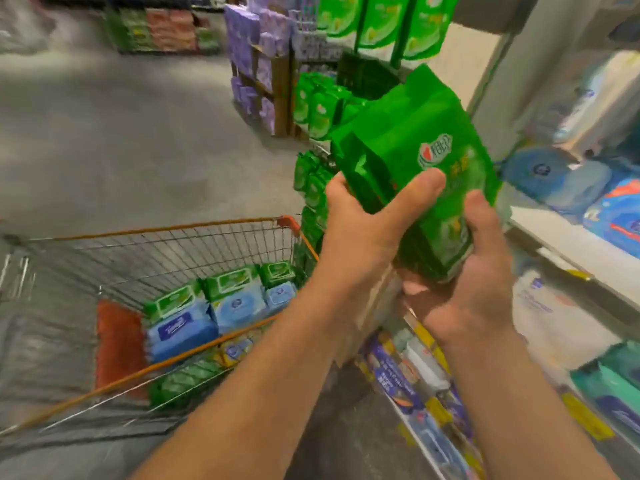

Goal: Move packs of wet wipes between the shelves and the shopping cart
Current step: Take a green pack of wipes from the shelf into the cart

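Observation:
A green multi-pack of wet wipes [412, 150] is held up in front of me, between the cart and the shelves on the right. My left hand [363, 230] grips its left side, thumb across the front. My right hand [471, 285] cups it from below, thumb on the front face. The wire shopping cart [207, 247] with orange trim stands at the lower left. Inside lie several green-and-blue packs of wipes [221, 299]. The white shelves [581, 247] at right carry blue and white packs.
A display rack of green packs [318, 109] and purple packs [249, 53] stands ahead, beyond the cart. More goods sit across the grey floor aisle at the back left. Low shelf rows with yellow price tags run along the lower right.

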Demonstrator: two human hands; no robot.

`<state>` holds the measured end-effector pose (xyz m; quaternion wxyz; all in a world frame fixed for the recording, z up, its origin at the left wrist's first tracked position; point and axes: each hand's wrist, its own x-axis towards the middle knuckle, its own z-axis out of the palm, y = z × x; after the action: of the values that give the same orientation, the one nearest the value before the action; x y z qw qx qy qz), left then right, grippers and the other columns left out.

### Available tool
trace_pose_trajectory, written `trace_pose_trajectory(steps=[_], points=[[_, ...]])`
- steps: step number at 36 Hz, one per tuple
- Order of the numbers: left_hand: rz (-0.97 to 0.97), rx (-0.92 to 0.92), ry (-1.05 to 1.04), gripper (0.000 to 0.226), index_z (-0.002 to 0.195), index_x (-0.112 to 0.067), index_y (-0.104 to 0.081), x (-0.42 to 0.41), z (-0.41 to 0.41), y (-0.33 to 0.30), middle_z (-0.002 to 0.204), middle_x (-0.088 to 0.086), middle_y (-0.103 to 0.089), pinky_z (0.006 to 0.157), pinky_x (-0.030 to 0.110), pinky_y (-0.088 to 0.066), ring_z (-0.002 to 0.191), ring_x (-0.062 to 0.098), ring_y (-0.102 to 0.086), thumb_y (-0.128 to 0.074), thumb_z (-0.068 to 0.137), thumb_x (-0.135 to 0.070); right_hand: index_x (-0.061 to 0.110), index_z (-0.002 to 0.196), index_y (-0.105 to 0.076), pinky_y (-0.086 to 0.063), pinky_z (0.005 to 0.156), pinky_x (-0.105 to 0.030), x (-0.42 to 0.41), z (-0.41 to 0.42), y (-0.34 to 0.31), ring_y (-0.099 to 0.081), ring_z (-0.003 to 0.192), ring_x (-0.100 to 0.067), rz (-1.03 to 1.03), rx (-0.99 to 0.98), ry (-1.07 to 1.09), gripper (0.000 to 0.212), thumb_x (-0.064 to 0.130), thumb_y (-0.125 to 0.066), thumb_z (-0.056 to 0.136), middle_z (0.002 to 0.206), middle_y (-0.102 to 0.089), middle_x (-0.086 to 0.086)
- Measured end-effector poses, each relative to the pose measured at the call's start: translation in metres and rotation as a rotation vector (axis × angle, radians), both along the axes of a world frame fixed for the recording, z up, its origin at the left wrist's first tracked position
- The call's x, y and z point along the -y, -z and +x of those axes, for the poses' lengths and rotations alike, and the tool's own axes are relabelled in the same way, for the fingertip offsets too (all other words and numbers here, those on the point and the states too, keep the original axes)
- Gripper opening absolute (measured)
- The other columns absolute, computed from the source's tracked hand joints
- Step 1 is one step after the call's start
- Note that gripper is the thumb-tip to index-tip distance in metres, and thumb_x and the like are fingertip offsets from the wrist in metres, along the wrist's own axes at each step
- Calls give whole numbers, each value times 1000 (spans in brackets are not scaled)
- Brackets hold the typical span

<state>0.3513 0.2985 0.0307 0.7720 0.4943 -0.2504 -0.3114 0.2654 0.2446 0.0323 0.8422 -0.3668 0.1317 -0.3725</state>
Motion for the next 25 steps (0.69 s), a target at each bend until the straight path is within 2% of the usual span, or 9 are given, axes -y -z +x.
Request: trace_pose_trajectory(steps=[2,5,7,9,12,15,19,20,25], points=[[-27,-22,-4,77,137,-18,-51,-21,40,2,118,-4,-73,71,18,-57,95,2,-73,-77,71,-48,15,148,-47,-30,118,-59,-3,23,8,-51,135,-36,-24,-45,-37,68,41,-63,87,145,-55,-14],[40,-3,-78,85,131,-16,-64,-55,103,7,121,7,-74,86,39,-55,103,19,-71,-71,61,-65,15,144,-53,-37,114,-57,-7,59,20,-53,133,-35,-26,-143,-100,66,39,-65,84,139,-61,-12],[111,-9,-84,89,129,-15,-68,-75,140,17,117,7,-75,90,42,-58,104,29,-71,-67,58,-69,17,133,-65,-41,110,-57,-9,84,29,-58,129,-33,-47,-199,-146,63,39,-76,75,131,-67,-10],[162,-15,-52,75,117,-18,-73,-94,171,32,101,-2,-77,78,34,-58,91,20,-71,-67,60,-67,19,121,-73,-40,111,-56,-14,111,38,-60,127,-31,-88,-249,-231,65,39,-89,61,128,-69,-9],[224,-17,22,46,96,-23,-78,-118,209,53,100,-3,-78,85,39,-60,91,16,-74,-71,67,-57,16,120,-74,-38,114,-55,-19,150,57,-56,130,-33,-86,-340,-310,70,32,-94,54,129,-68,-12],[297,-38,86,28,93,-19,-76,-138,234,73,95,-1,-80,82,31,-61,87,14,-76,-79,77,-42,14,115,-75,-47,107,-52,-28,182,77,-62,123,-34,-84,-457,-338,84,37,-99,38,126,-69,-15],[354,-92,123,30,105,-17,-74,-155,259,105,105,3,-80,91,32,-58,98,19,-76,-74,82,-36,7,119,-69,-60,82,-36,-35,212,102,-73,101,-26,-62,-514,-393,49,16,-78,71,113,-75,-14],[367,-104,130,32,107,-17,-73,-158,265,112,107,3,-79,92,34,-57,100,20,-76,-73,82,-36,5,120,-68,-61,78,-35,-36,219,107,-75,97,-25,-75,-546,-406,50,16,-77,72,110,-75,-13],[441,-169,135,45,115,-18,-70,-175,286,144,112,2,-78,94,28,-59,105,18,-75,-79,74,-35,2,127,-63,-62,77,-39,-32,249,143,-74,95,-28,-172,-712,-491,92,31,-98,47,115,-73,-19]])
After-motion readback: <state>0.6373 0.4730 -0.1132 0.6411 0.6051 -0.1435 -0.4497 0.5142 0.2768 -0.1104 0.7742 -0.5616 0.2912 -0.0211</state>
